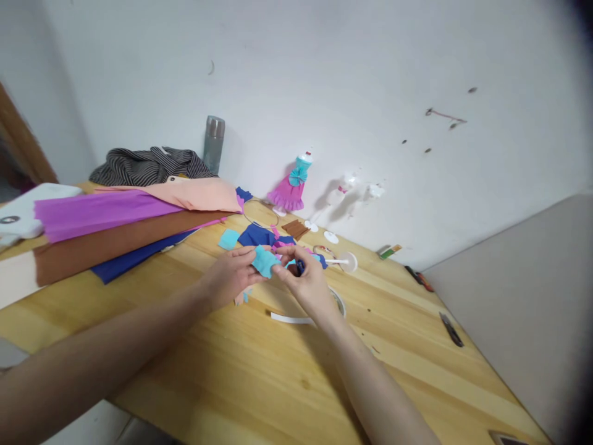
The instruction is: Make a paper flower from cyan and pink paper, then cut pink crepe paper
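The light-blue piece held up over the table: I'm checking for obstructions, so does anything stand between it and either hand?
Nothing visible does: the left hand and right hand both touch the light-blue piece. A dark object shows within the right hand, beside the piece.

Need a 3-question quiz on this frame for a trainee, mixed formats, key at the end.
1. True or false: the left hand and the right hand are both at the small turquoise piece, held up off the table.

2. What colour is the strip that lies between the purple strip and the dark blue strip?
a) green
b) brown
c) yellow

3. Fill in: the dressed figure near the wall has a turquoise bow and a ____ skirt.

Key: 1 true; 2 b; 3 pink
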`<state>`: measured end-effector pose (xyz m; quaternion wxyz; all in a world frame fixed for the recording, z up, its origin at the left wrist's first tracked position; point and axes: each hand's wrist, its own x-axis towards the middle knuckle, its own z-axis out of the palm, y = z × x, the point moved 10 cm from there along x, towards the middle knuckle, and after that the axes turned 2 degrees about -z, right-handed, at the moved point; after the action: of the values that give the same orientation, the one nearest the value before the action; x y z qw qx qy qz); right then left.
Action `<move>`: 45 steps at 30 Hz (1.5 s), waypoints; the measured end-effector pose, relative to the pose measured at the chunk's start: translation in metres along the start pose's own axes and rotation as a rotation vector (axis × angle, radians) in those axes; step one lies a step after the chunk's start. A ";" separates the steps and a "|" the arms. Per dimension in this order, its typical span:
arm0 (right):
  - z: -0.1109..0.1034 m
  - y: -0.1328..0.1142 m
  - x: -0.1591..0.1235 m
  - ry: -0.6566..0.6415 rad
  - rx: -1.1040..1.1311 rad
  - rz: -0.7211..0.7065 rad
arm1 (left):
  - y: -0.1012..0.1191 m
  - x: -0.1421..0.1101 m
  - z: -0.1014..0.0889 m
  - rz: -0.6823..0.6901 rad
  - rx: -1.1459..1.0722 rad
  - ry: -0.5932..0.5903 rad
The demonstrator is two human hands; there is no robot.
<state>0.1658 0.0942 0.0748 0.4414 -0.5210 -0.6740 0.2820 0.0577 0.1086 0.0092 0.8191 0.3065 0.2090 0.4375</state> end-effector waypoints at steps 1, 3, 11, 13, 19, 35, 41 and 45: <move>-0.001 0.001 0.001 -0.006 0.000 0.010 | 0.001 0.000 0.002 0.007 0.002 -0.021; -0.003 0.001 0.001 -0.017 0.014 0.025 | 0.002 -0.001 0.006 0.021 0.017 -0.065; 0.007 0.002 0.003 -0.100 0.105 0.049 | 0.001 -0.002 0.006 0.061 0.116 -0.038; 0.005 0.000 0.004 -0.064 0.103 0.024 | 0.000 -0.003 0.004 0.055 0.161 -0.005; 0.004 -0.001 0.003 -0.058 0.094 0.027 | 0.010 -0.006 0.000 0.097 0.143 0.080; 0.020 0.000 -0.005 -0.206 0.075 0.073 | 0.014 -0.011 -0.012 0.116 0.339 0.243; 0.023 0.000 -0.004 -0.149 0.019 0.054 | 0.016 -0.014 -0.017 0.164 0.415 0.288; 0.024 0.005 -0.001 -0.127 0.012 0.054 | 0.018 -0.014 -0.017 0.155 0.372 0.294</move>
<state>0.1472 0.0966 0.0594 0.3932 -0.5172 -0.6846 0.3305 0.0294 0.1099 0.0106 0.6733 0.4003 0.3788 0.4929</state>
